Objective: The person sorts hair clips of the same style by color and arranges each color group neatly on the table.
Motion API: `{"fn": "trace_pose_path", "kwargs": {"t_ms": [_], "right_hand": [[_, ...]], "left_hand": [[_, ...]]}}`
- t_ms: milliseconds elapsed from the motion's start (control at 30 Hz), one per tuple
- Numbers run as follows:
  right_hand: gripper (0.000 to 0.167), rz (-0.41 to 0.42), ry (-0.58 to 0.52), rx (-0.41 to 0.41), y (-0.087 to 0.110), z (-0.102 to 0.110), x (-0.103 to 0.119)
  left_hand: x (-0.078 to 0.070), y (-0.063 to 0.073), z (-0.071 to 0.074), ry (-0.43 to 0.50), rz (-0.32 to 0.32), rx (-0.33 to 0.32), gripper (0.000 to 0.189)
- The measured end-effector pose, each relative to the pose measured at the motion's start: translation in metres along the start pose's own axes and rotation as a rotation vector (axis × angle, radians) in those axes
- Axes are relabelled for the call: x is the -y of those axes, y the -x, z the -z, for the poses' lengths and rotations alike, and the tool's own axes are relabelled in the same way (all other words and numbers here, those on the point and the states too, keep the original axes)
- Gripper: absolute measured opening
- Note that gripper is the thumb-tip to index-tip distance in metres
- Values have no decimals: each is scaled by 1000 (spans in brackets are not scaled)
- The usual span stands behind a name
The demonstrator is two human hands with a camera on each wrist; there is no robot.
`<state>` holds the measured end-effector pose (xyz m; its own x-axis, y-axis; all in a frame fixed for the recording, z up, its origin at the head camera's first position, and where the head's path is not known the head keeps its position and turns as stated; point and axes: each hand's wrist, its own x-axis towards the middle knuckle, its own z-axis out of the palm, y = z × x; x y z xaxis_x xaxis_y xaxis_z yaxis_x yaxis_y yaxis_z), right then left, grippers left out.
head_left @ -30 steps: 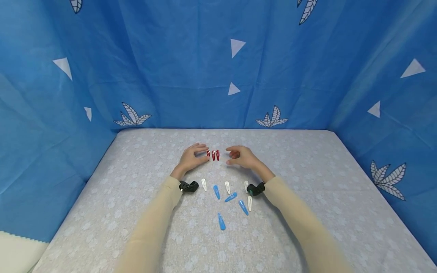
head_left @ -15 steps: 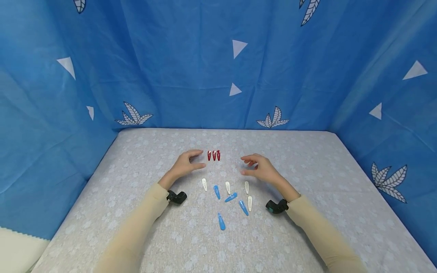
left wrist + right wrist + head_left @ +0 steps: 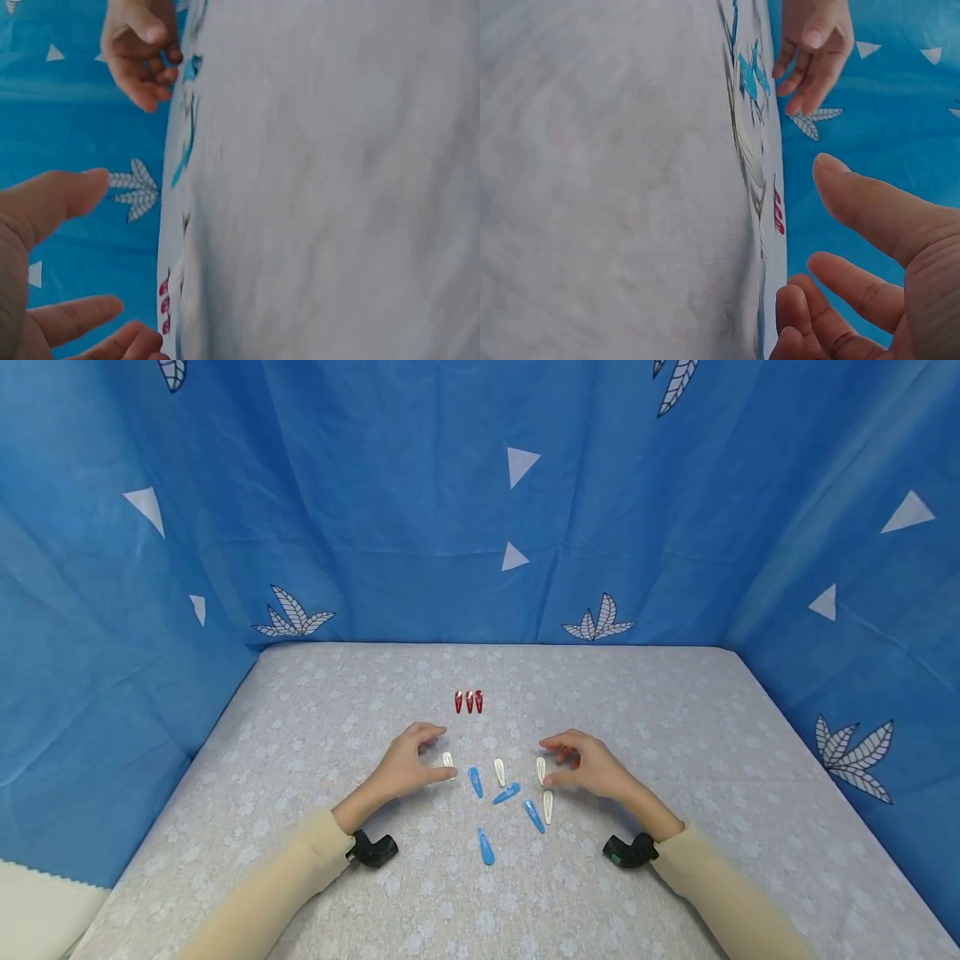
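My left hand (image 3: 405,764) hovers over the table with thumb and fingers spread apart, its thumb tip overlapping a white snap hair clip (image 3: 447,760) in the head view. On the other side, my right hand (image 3: 588,767) has a similar loose curve, its thumb beside another white hair clip (image 3: 541,768). Neither hand holds anything. Between them lie a third white clip (image 3: 499,772) and a blue hair clip (image 3: 476,782). Closer to me are more blue clips, one of them alone at the front (image 3: 486,847), and a white clip (image 3: 548,807).
Three red hair clips (image 3: 469,702) stand side by side in a row farther back. A pale flowered cloth (image 3: 337,693) covers the table. Blue curtains (image 3: 420,502) with leaf and triangle prints hang behind it and along both sides.
Both hands have drawn back from beside the red clips toward me, moving apart and then in over the white and blue clips. The clips have stayed where they were.
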<state>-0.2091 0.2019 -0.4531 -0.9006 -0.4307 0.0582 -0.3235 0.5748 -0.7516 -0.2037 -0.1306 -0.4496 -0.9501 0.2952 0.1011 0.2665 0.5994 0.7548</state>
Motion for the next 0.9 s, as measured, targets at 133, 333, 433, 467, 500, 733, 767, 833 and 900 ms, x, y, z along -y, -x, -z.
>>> {"fn": "trace_pose_path", "kwargs": {"t_ms": [133,333,433,467,500,733,767,833,900], "right_hand": [[58,2,-1,-15,4,-3,-2],[57,-18,16,-24,6,-9,-1],[57,-17,28,-35,6,-11,0],[57,-18,34,-40,6,-12,0],[57,-19,38,-44,6,-12,1],[55,-3,105,-90,5,-17,-2],[54,2,116,-93,5,-18,-2],[52,10,128,-96,5,-19,-3],[51,16,140,-96,5,-20,-3]], "left_hand": [[3,8,-6,13,24,-21,73],[8,15,-15,21,-15,-96,70],[9,17,-19,14,-40,-128,68],[10,18,-20,7,-42,-136,67],[10,18,-20,2,-42,-141,67],[12,17,-24,-52,-51,-157,62],[12,17,-24,-57,-58,-157,60],[13,16,-25,-70,-72,-158,58],[14,15,-26,-80,-81,-158,55]]}}
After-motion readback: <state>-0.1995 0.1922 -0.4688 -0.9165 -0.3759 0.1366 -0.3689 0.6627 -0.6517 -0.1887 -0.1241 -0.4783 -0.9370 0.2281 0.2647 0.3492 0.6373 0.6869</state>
